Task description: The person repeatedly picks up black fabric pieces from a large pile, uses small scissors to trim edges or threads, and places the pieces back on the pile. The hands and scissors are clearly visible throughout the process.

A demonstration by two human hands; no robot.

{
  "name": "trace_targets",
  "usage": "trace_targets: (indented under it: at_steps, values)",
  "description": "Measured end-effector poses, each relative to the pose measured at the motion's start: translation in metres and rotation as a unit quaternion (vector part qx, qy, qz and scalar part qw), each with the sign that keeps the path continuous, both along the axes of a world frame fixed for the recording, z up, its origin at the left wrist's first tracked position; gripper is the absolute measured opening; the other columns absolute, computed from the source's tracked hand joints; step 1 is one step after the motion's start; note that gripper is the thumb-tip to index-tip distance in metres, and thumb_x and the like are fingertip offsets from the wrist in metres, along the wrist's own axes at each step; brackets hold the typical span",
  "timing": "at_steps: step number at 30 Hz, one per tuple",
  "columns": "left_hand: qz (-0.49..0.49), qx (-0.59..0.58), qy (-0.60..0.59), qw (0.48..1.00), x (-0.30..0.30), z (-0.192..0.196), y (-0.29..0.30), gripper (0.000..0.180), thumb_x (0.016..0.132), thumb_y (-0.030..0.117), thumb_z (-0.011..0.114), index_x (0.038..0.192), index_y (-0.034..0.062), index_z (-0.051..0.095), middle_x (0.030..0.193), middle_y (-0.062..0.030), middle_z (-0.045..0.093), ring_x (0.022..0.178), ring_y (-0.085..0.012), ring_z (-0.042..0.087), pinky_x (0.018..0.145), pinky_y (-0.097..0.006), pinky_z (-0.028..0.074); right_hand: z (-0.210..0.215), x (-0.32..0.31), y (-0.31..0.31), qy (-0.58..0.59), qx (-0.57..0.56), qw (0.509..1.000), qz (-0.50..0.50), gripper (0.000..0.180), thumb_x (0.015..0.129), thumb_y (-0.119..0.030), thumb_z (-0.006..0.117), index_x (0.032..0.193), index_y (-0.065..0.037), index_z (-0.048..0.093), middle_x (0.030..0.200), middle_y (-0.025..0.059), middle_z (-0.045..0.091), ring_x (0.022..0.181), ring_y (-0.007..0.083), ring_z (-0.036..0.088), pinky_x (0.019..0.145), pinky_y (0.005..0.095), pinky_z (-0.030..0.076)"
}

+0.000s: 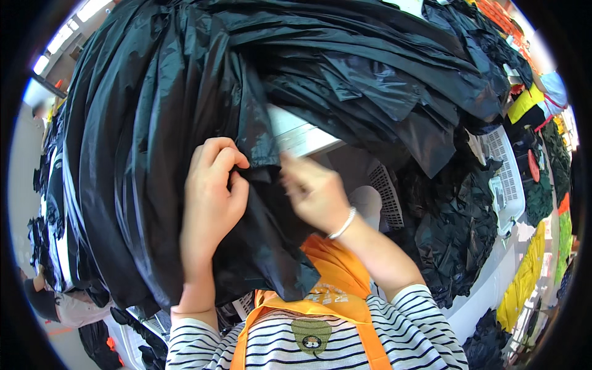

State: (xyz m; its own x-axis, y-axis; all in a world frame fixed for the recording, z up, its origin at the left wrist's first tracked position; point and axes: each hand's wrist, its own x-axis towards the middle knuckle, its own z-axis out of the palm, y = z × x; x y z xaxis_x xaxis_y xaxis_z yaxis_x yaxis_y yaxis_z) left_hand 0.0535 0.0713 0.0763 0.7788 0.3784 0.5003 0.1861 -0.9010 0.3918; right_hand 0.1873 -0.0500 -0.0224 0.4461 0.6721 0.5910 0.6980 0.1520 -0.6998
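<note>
Here, I see the left hand point(216, 188) pinching black fabric point(132, 142), which drapes over the white worktop point(302, 131); the right hand point(316, 191) is blurred, curled beside the fabric's edge; I cannot tell whether it grips anything.
</note>
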Motion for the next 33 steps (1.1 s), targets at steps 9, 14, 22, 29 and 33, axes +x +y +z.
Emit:
trace_targets:
  at_steps: [9,14,22,29,33]
  values:
    - [-0.125,-0.002,0.239,0.963,0.068,0.007,0.037,0.013,0.084,0.01,0.059,0.083,-0.0006,0.067,0.083,-0.0157,0.066,0.083,-0.0319,0.062,0.08,-0.042,0.048,0.003,-0.033,0.01,0.169,-0.043,0.964,0.201,0.035,0.077,-0.004,0.066,0.112,-0.002,0.066,0.112,0.0198,0.066,0.09,0.0343,0.067,0.078,0.04,0.055]
    - [-0.098,0.241,0.327,0.909,0.055,0.005,0.025,0.025,0.081,0.021,0.066,0.066,0.0014,0.07,0.071,-0.0143,0.066,0.078,-0.0275,0.061,0.084,-0.039,0.045,0.028,0.055,-0.018,0.031,-0.024,0.999,-0.03,0.021,0.086,-0.006,0.067,0.107,-0.001,0.069,0.097,0.0138,0.071,0.079,0.0209,0.068,0.071,0.0278,0.054]
    - [-0.103,0.326,0.344,0.875,-0.002,0.006,0.05,0.012,0.064,0.013,0.064,0.055,0.0057,0.067,0.061,-0.0092,0.064,0.076,-0.0231,0.058,0.085,-0.034,0.041,0.039,0.171,-0.075,0.119,-0.061,0.985,-0.113,0.017,0.092,0.001,0.053,0.099,0.007,0.067,0.087,0.0163,0.072,0.081,0.0167,0.07,0.073,0.0273,0.053]
    - [-0.096,0.219,0.232,0.943,0.012,-0.002,0.031,0.024,0.078,0.017,0.071,0.097,0.0042,0.065,0.101,-0.0108,0.062,0.096,-0.0277,0.059,0.098,-0.04,0.039,0.067,0.116,-0.064,0.123,-0.179,0.976,-0.007,0.017,0.082,-0.012,0.075,0.081,0.004,0.067,0.072,0.0126,0.066,0.059,0.0124,0.062,0.057,0.0287,0.049]
    - [-0.124,0.215,0.22,0.943,0.024,-0.012,0.029,0.035,0.079,0.022,0.073,0.108,0.0083,0.06,0.111,-0.0091,0.059,0.103,-0.0248,0.058,0.099,-0.04,0.039,0.036,0.092,-0.057,-0.09,-0.096,0.969,-0.21,0.028,0.074,-0.014,0.078,0.098,-0.007,0.065,0.083,0.0058,0.063,0.074,0.0239,0.067,0.061,0.0316,0.053]
